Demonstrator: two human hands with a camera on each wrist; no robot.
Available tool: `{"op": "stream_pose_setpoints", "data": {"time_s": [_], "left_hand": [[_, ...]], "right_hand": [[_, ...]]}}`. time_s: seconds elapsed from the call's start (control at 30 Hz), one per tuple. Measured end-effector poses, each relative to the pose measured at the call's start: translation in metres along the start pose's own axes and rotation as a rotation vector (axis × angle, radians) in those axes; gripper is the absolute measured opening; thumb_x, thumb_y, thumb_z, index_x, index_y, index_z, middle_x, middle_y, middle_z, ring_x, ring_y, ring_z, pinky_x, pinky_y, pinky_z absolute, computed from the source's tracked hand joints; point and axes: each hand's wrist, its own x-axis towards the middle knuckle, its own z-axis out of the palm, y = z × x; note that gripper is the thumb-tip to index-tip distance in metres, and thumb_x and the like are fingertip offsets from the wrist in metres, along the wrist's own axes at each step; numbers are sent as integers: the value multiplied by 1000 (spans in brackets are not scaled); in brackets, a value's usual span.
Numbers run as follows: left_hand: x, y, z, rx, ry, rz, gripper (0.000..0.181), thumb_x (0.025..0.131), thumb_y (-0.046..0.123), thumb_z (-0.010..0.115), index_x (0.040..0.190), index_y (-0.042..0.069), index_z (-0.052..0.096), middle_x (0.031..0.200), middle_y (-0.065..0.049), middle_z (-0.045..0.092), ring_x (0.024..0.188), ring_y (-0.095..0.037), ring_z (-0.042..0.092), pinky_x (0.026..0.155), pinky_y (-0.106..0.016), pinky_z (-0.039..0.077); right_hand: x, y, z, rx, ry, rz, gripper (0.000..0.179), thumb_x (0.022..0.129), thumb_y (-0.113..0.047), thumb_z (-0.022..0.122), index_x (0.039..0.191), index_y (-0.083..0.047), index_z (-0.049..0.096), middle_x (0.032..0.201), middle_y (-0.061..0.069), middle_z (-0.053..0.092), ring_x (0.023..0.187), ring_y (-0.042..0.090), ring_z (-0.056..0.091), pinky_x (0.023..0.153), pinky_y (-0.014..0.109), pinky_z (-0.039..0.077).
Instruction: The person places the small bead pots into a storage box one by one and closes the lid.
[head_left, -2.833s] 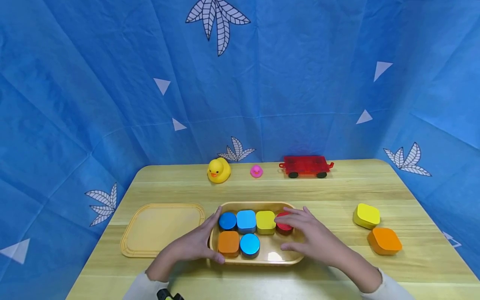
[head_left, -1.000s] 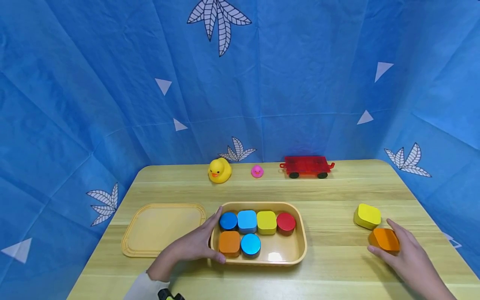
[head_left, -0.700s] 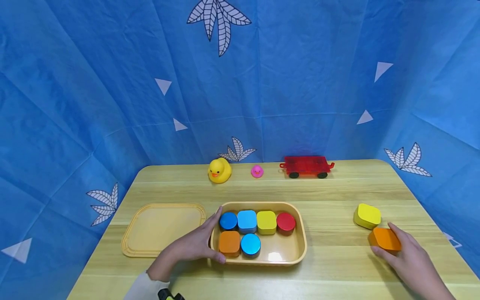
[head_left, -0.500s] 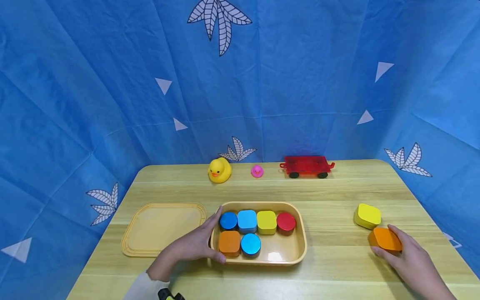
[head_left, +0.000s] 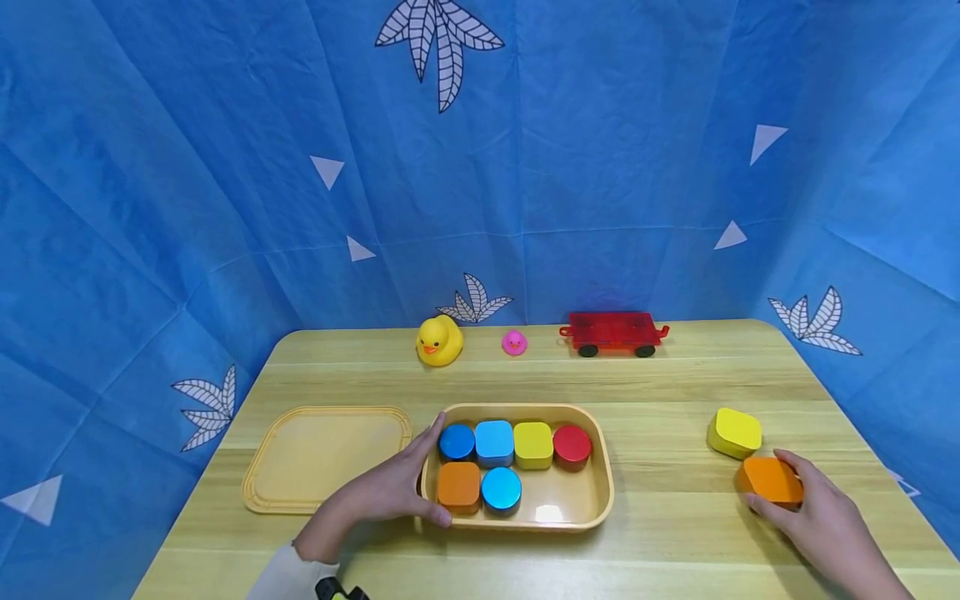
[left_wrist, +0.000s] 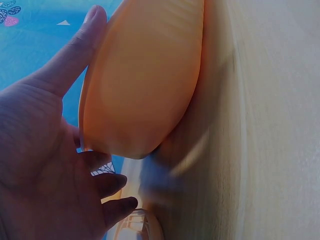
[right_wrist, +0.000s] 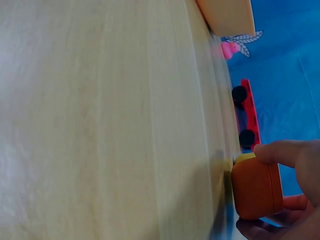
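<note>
A pale orange plastic tray point(head_left: 592, 525) stands mid-table. In it are blue point(head_left: 457, 442), light blue and red round pieces and light blue, yellow and orange point(head_left: 459, 487) rounded-square ones. My left hand point(head_left: 386, 490) holds the tray's left end, thumb at the near side and fingers at the far side. In the left wrist view the thumb lies along the tray wall point(left_wrist: 140, 85). At the right, my right hand point(head_left: 821, 512) grips an orange rounded-square box point(right_wrist: 254, 190) with a seam near its top, between thumb and fingers. A yellow rounded-square box point(head_left: 735, 432) stands just behind it.
A flat, tray-coloured lid point(head_left: 326, 458) lies left of the tray. Along the table's back edge stand a yellow rubber duck point(head_left: 438, 341), a small pink duck point(head_left: 514, 342) and a red toy wagon point(head_left: 613, 333). A blue patterned cloth point(head_left: 600, 167) hangs behind.
My right hand has left the space over the tray's right end and moved right, to the orange box, which it now grips. My left hand stays on the tray.
</note>
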Motion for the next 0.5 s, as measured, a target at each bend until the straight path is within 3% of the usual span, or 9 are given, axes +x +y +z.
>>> {"op": "stream_pose_setpoints", "data": {"time_s": [0.2,0.5], "left_hand": [[-1,0,0,-3,-2,7,133,77,58,86,167,27,-7,174,-10,3,157,-40,17,120,-63,27],[0,1,-1,3,-4,1,133,77,61,84,167,27,-8,174,-8,3,157,-38,16,120,-62,27]], "right_hand": [[-5,-10,-3,5,6,-30,98,93,-47,75,152,14,27,144,47,34,118,61,44,94,76,40],[-14,-39,-7,107,-7,-144,79,87,-10,76,153,4,34,147,39,37,117,51,48,90,65,50]]}}
